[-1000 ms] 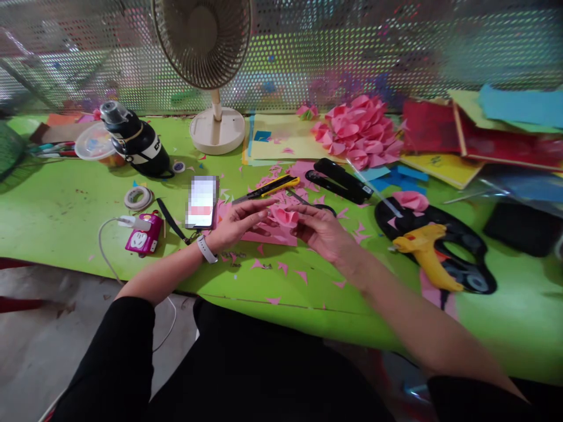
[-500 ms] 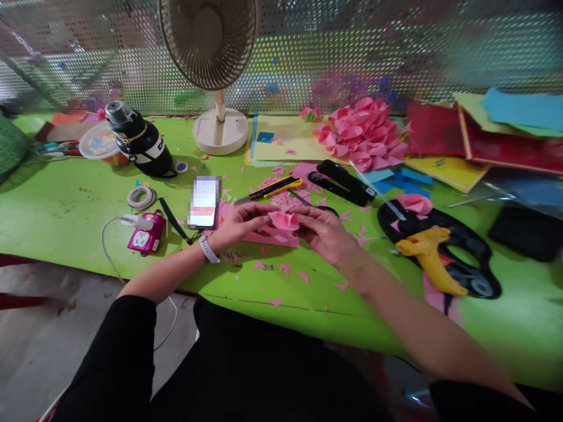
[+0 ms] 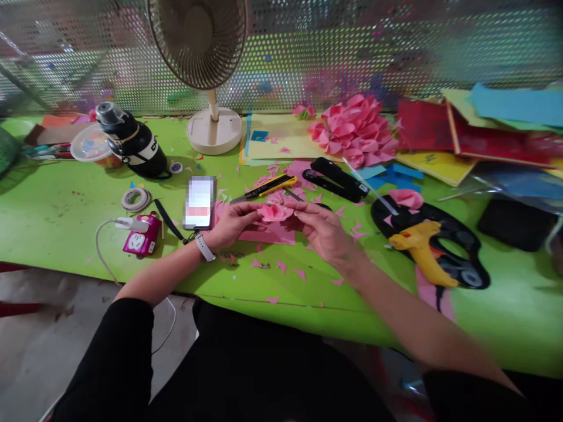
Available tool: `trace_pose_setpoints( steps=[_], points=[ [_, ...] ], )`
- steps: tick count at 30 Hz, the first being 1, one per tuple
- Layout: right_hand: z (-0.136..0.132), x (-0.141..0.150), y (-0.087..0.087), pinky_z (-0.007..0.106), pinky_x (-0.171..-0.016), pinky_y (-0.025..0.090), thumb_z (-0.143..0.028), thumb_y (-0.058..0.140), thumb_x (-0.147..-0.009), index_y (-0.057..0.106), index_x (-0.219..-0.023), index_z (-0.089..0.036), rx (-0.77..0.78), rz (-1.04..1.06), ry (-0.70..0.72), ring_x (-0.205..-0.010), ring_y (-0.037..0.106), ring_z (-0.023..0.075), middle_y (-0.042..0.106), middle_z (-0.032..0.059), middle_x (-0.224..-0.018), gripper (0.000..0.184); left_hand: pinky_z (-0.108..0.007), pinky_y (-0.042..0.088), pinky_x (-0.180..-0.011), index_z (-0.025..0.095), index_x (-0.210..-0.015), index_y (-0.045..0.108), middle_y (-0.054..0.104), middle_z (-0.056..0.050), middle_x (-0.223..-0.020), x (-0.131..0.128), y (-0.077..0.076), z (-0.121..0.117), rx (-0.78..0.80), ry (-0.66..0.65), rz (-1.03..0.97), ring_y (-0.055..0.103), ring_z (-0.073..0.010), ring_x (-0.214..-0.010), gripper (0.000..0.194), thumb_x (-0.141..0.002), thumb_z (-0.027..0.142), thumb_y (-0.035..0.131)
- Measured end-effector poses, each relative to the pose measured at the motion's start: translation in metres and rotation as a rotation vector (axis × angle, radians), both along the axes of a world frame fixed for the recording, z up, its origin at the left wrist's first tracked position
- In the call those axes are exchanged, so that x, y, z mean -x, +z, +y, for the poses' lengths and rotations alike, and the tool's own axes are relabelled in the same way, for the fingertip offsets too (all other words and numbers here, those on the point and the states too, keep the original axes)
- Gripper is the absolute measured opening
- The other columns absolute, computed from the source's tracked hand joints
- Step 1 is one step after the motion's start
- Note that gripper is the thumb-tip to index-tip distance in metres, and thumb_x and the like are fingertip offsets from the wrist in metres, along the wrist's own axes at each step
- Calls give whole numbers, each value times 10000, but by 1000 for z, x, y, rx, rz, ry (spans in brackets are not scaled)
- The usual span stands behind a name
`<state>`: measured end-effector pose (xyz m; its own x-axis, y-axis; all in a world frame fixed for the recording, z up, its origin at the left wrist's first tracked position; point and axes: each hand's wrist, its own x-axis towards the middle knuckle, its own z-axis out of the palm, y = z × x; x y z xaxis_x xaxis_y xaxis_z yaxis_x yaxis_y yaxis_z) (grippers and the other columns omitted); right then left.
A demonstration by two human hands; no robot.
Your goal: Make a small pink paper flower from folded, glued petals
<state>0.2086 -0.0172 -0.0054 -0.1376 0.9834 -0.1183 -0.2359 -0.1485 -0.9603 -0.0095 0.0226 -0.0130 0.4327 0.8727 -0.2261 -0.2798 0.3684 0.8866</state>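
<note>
A pink paper flower (image 3: 274,213) with curled petals is held up between my two hands, just above the green table. My left hand (image 3: 234,224) pinches its left edge between thumb and fingers. On the other side, my right hand (image 3: 323,230) grips the flower's right edge with its fingertips. Under them lies a flat pink paper sheet (image 3: 275,234), partly hidden by my hands. Just beyond are a yellow-and-black utility knife (image 3: 271,186) and pink paper scraps. A black stapler (image 3: 336,179) rests behind my right hand.
To the right, a yellow glue gun (image 3: 422,246) lies on a black holder (image 3: 470,234). A heap of pink paper petals (image 3: 354,129) sits at the back. Leftward are a phone (image 3: 199,202), a tape roll (image 3: 135,200), a purple power adapter (image 3: 141,235), a black bottle (image 3: 134,143) and a fan (image 3: 214,130).
The whole view has shifted slightly, so things appear a little further left. The flower has turned in my fingers and shows more of its open petals; both hands keep their hold.
</note>
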Motion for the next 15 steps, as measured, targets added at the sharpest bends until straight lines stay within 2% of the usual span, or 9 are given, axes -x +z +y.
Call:
trace_pose_setpoints(
  steps=[8, 15],
  points=[
    [1, 0, -2, 321, -814, 608, -264, 714, -797, 775, -1017, -275, 34, 81, 23, -834, 722, 152, 771, 11, -978, 228, -241, 624, -733, 132, -972, 748, 752, -32, -841, -1, 4, -1, 65, -3, -32, 711, -90, -662, 298, -723, 252, 857],
    [3, -1, -6, 349, -840, 611, -296, 733, -793, 775, -1018, -267, 16, 65, 1, -831, 722, 161, 769, 21, -988, 231, -264, 631, -729, 133, -982, 741, 749, -25, -845, -2, 2, 0, 34, -4, -10, 714, -100, -666, 352, -696, 289, 873]
  ],
)
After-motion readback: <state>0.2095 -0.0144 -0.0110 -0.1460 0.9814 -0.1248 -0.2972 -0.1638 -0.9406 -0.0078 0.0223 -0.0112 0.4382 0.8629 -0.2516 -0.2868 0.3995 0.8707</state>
